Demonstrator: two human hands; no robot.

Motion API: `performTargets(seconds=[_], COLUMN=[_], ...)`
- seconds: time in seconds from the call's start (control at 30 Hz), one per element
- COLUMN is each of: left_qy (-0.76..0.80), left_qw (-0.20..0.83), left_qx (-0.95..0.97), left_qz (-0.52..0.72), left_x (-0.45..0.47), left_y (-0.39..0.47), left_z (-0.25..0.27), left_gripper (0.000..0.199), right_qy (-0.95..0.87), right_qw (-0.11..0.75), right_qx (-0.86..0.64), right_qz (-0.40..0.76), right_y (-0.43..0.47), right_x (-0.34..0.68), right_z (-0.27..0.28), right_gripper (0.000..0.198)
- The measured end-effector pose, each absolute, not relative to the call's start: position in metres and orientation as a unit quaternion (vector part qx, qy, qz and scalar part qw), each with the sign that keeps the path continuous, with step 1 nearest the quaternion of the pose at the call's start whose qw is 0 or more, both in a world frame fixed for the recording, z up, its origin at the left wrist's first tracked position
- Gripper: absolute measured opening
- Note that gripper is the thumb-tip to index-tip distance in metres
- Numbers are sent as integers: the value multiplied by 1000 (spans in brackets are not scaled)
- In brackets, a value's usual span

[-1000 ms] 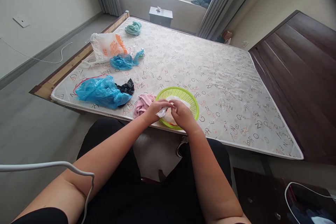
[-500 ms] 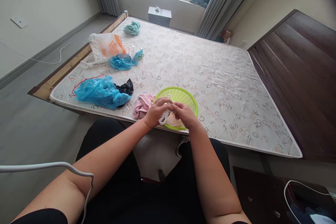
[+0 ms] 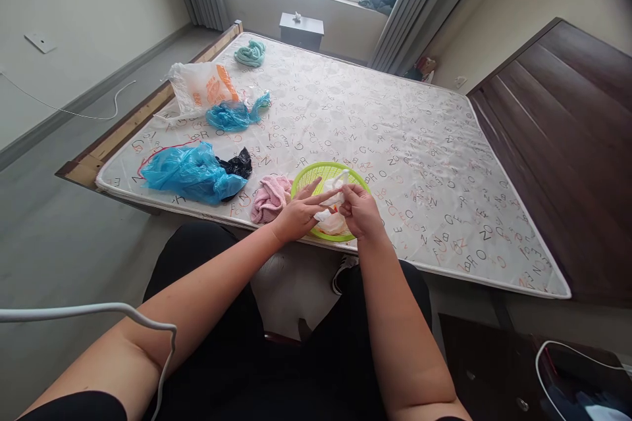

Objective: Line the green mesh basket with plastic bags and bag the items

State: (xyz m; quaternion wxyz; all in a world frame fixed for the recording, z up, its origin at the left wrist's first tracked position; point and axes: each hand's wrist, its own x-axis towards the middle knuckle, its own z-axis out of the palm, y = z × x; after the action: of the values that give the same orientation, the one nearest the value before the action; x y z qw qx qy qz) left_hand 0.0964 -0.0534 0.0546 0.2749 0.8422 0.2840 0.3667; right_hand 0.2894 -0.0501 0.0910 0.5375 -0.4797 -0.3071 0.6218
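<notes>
Over a round green plastic basket at the mattress's near edge, my right hand pinches a thin white plastic bag. Part of the bag sticks up above my fingers. My left hand is just to the left, its fingers stretched out and spread, with the fingertips reaching the bag. Below the hands, more whitish plastic with a bit of red and orange lies in the basket; what it is I cannot make out. A crumpled pink towel lies against the basket's left side.
Blue plastic bags, a black bag and a clear bag with orange print lie on the mattress's left part. Beyond them is a rolled green towel. A dark headboard stands at the right. A white cable crosses my left arm.
My hands have drawn apart. The left fingers have spread from a pinch, while the right hand has shifted slightly right with the white bag, which now shows more spread out.
</notes>
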Motion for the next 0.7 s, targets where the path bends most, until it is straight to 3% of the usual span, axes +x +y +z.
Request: performTargets(seconds=[0.23,0.43,0.7], left_qy=[298,342,385], left_qw=[284,270,271], left_qx=[861,881,869], left_qz=[298,185,151], left_x=[89,75,59], left_y=[-76,-91,-109], left_z=[46,43,45], left_gripper=[38,50,44], right_qy=[-161,-24,9], right_qw=[631,688,711], right_qx=[-487,-485,-507], right_qz=[583,539,487], right_y=[-36,-27,-26], right_x=[320,345,374], right_z=[85,81,73], right_gripper=[37,27,30])
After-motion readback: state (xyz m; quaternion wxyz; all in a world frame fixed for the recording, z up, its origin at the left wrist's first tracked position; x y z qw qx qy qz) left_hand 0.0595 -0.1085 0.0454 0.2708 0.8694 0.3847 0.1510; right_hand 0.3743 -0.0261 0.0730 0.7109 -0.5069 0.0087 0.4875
